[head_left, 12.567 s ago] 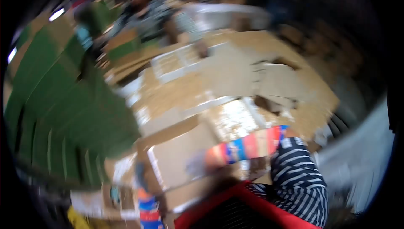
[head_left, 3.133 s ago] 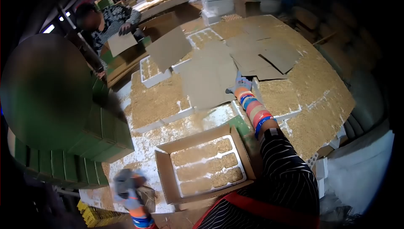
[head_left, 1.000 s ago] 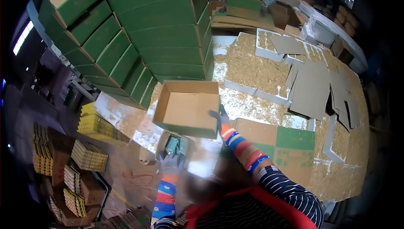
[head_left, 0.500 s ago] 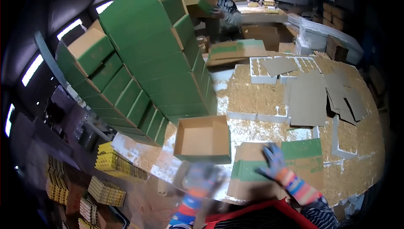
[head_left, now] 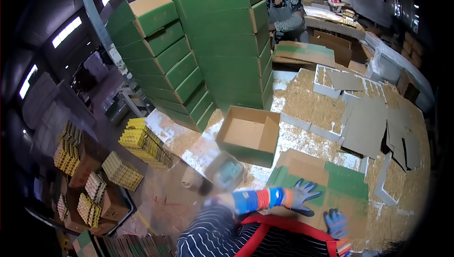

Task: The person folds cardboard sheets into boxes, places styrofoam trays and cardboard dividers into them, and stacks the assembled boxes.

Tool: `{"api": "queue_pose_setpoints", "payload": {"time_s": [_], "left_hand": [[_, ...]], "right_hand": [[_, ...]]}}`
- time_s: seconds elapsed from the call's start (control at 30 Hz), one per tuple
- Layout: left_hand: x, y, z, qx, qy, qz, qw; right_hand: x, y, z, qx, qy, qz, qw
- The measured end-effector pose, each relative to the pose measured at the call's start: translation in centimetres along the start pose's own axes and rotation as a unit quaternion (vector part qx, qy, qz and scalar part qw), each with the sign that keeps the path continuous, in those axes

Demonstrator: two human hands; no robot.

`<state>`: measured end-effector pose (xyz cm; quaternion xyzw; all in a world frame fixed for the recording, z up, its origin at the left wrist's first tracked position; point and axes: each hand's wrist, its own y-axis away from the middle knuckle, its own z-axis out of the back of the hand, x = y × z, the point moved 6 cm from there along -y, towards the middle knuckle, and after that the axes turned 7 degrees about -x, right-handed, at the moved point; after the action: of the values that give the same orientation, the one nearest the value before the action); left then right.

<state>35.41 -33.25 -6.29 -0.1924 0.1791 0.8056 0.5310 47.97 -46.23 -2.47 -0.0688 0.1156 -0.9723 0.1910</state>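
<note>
Both hands shifted since half a second ago: left hand (head_left: 306, 197) went from beside the clear bin (head_left: 213, 166) to the flattened cardboard (head_left: 341, 184), right hand (head_left: 336, 224) slid toward its near edge, lower right of frame. Counts: one open-top carton (head_left: 245, 152) mid-frame on the desk (head_left: 286, 136), two stacks of green cartons (head_left: 229, 68) upper centre, one clear bin, at least two white compartment trays (head_left: 325, 89) upper right. Carton: bare brown interior. Bin: blue-green contents, too blurred to identify. Trays: tan grainy fill, grey sheet (head_left: 345, 80) across the tops. Left hand: wide open, fingers spread, palm down on the cardboard, gripping nothing. Right hand: open, fingers extended, over the cardboard; can't tell if it's pressing.
</note>
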Motion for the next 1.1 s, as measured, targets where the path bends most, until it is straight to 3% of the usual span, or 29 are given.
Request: {"api": "queue_pose_setpoints", "payload": {"time_s": [0.1,0.23,0.27,0.3,0.4,0.43,0.5,0.57,0.63,0.7,0.77,0.8,0.83,0.87,0.9,0.93,1.0,1.03,1.07,1.1], "left_hand": [[-4.0,1.7,8.2,0.115,0.049,-0.145,0.982],[-0.6,-0.6,12.1,0.186,0.273,-0.364,0.871],[0.4,-0.8,14.3,0.130,0.303,-0.298,0.896],[1.5,0.0,16.4,0.074,0.329,-0.231,0.913],[5.3,-2.9,17.4,-0.054,0.250,-0.058,0.965],[6.1,-4.2,17.6,-0.091,0.224,-0.008,0.970],[5.6,-3.4,17.8,-0.096,0.284,0.086,0.950],[2.8,-1.7,19.8,-0.195,0.141,0.004,0.971],[3.2,0.1,20.4,-0.275,0.322,0.013,0.906],[3.4,0.9,20.6,-0.463,0.154,0.025,0.872],[-1.5,-1.3,16.2,-0.395,0.111,-0.174,0.895],[-2.5,-3.0,12.5,-0.189,0.087,-0.165,0.964],[-2.8,-3.4,9.2,0.019,0.041,-0.154,0.987],[-2.3,-3.3,10.0,0.039,0.275,-0.063,0.959],[-0.5,-3.7,10.9,0.065,0.479,0.043,0.874],[5.6,-3.3,13.0,-0.147,0.397,-0.113,0.899],[8.5,-2.0,15.1,-0.406,0.412,-0.108,0.808],[6.8,-1.0,14.8,-0.440,0.503,0.053,0.742],[7.9,-1.6,11.1,-0.292,0.302,-0.053,0.906],[14.1,-2.6,7.1,-0.271,0.495,0.014,0.825]], "right_hand": [[-1.2,-2.0,9.3,-0.103,0.027,-0.082,0.991],[-4.9,-6.2,11.0,-0.220,0.074,-0.062,0.971],[-4.5,-8.6,12.0,-0.240,0.102,-0.058,0.964],[-4.8,-11.1,11.8,-0.142,0.108,-0.138,0.974],[-2.1,-11.4,12.5,-0.205,0.175,-0.167,0.949],[-2.1,-10.0,12.0,-0.217,0.165,-0.182,0.945],[-1.9,-6.6,11.5,-0.268,0.109,-0.117,0.950],[-1.7,-4.0,13.9,-0.182,0.010,-0.050,0.982],[-1.4,-2.3,15.8,-0.143,-0.076,-0.035,0.986],[-1.6,-0.9,17.4,-0.154,-0.124,-0.087,0.976],[-1.2,-2.1,10.9,-0.142,-0.247,0.013,0.959],[1.2,-4.5,13.0,-0.122,-0.343,0.053,0.930],[0.8,-4.4,8.2,-0.011,-0.401,0.011,0.916],[-1.1,-4.7,5.7,-0.033,-0.520,-0.095,0.849],[-3.8,-4.5,4.3,-0.068,-0.624,-0.180,0.758],[-6.4,-3.5,4.1,-0.120,-0.585,-0.179,0.782],[-7.6,-2.7,6.0,-0.169,-0.543,-0.313,0.761],[-6.7,-3.2,5.3,-0.171,-0.516,-0.333,0.771],[-5.4,-4.3,6.0,-0.158,-0.385,-0.273,0.867],[-3.5,-5.4,6.9,-0.135,-0.243,-0.204,0.938]]}}
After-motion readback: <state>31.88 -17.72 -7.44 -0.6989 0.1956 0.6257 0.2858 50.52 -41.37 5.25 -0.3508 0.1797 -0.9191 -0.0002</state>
